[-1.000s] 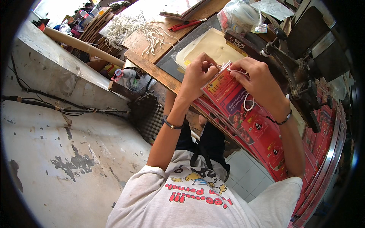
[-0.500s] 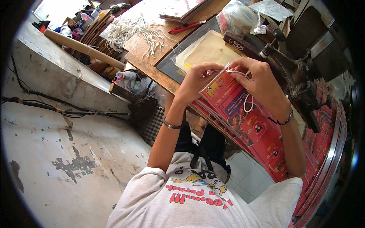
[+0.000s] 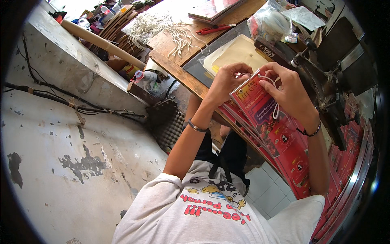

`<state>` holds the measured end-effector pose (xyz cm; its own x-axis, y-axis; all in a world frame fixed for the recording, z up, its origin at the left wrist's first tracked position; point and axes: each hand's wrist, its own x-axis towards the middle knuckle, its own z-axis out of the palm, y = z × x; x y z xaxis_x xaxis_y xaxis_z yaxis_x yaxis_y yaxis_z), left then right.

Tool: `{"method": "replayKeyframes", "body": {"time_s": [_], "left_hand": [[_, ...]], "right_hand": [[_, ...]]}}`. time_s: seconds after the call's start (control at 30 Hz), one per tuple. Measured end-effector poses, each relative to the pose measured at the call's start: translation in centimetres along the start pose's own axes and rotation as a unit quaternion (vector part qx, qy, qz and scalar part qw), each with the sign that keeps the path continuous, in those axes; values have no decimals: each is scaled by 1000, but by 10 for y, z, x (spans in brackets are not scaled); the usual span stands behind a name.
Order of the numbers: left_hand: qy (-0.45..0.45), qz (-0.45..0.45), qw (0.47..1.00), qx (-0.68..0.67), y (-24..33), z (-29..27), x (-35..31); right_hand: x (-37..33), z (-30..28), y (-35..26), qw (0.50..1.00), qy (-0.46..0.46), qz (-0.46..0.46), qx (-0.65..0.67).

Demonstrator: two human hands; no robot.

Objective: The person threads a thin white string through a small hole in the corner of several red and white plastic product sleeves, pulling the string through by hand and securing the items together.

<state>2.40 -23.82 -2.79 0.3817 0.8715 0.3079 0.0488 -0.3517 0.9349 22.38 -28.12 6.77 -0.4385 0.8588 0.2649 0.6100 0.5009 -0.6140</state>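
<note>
A red printed poster [image 3: 260,107] with a shiny strip [image 3: 244,83] along its top edge slants over the table's front edge. My left hand [image 3: 227,81] is at the far end of that strip, its fingers curled in and closed on what looks like a bit of white cord, partly hidden. On the other side, my right hand [image 3: 286,83] pinches the white cord [image 3: 276,110] between thumb and fingers, close to the strip's upper corner. A loop of the cord hangs below the right fingers over the poster's face.
More red posters [image 3: 345,162] lie stacked at the right, by a dark metal machine [image 3: 325,87]. Beyond my hands are cream sheets [image 3: 233,55], red-handled pliers or cutters [image 3: 215,29], a bundle of white cords [image 3: 152,32] and a clear plastic bag [image 3: 270,22]. A peeling wall [image 3: 73,142] stands left.
The whole view has shifted, so everything sits further right and slightly lower. Pale cord now shows by my left fingers, and the hanging loop by my right hand looks narrower.
</note>
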Motion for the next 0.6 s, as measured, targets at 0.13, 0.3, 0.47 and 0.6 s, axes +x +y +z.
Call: {"method": "replayKeyframes", "body": {"time_s": [0.13, 0.3, 0.47, 0.6], "left_hand": [[101, -68, 992, -25, 2, 7, 0], [95, -53, 983, -148, 2, 7, -1], [99, -100, 942, -303, -1, -4, -4], [60, -58, 955, -285, -4, -4, -4]], "right_hand": [[-1, -3, 0, 999, -16, 31, 16], [-2, -9, -1, 995, -39, 71, 50], [-2, -22, -10, 990, -59, 112, 68], [-4, -30, -17, 989, -66, 123, 55]]}}
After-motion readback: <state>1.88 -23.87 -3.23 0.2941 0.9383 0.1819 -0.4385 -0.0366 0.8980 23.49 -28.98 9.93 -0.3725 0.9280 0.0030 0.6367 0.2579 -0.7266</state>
